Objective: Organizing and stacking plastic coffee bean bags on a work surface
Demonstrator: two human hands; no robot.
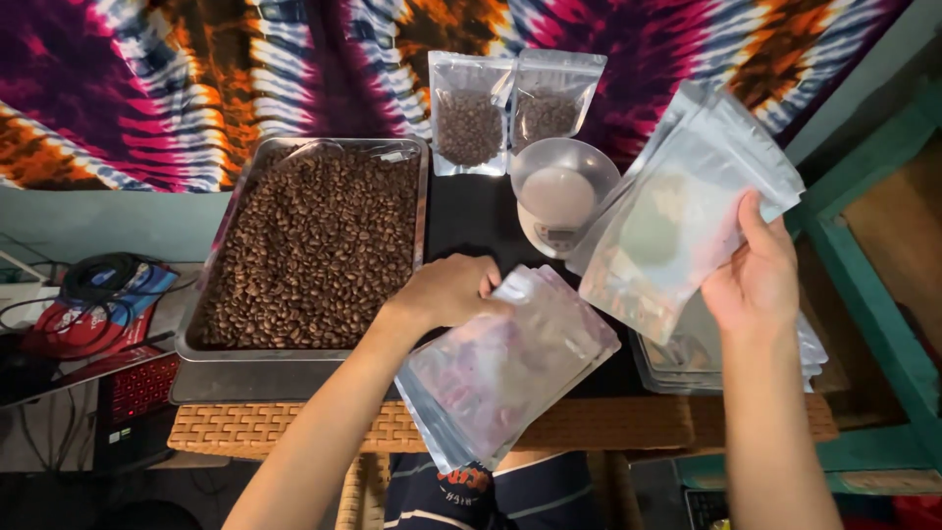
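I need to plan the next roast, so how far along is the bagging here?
Done: two filled pouches of beans stand behind the scale. In hand: the left hand holds a stack of empty pouches and the right hand a second fan of empties; neither holds any beans. Left: the tray is heaped with beans, and more empties lie under the right hand.

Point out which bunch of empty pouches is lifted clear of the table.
The fanned bunch in the right hand, raised above the scale. The left hand's bunch lies on the table edge; a third pile rests underneath.
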